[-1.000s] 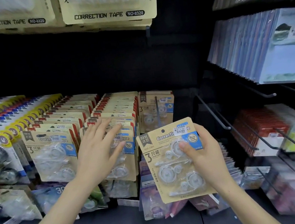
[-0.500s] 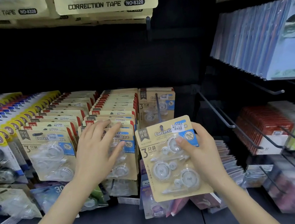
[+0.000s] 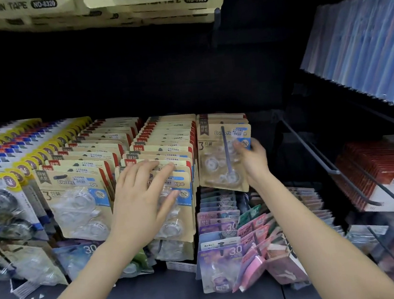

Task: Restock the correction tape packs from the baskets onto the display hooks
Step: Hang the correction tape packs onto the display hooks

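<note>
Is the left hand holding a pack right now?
No, the left hand lies open, fingers straight, resting flat on a hung pack.

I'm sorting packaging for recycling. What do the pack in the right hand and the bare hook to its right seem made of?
The correction tape pack in the right hand: matte tan backing, likely cardboard, under a clear glossy blister, probably plastic, since white wheels show through. The bare hook: thin dark rod with upturned tip, likely coated metal wire; finish hard to tell.
</note>
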`<action>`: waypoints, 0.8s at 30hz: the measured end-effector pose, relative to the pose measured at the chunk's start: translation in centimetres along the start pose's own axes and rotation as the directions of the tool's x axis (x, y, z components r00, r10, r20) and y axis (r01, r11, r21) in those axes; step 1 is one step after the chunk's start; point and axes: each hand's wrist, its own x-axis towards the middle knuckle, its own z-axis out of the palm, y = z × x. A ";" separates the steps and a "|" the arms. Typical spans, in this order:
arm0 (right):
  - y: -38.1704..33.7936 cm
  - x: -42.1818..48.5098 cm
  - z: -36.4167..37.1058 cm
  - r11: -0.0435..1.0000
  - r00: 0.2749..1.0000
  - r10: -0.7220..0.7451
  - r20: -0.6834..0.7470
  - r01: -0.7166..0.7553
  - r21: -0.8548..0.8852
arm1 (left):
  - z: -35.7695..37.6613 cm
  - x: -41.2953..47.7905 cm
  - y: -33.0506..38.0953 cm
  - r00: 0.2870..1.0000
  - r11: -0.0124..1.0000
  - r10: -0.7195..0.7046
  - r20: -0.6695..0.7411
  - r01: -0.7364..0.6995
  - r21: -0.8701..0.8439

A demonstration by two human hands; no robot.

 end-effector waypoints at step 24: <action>12.5 -19.3 -10.5 0.884 0.960 0.233 -0.153 -0.275 -0.378 | -2.4 -13.1 2.3 0.898 0.904 -0.402 0.181 0.420 -0.078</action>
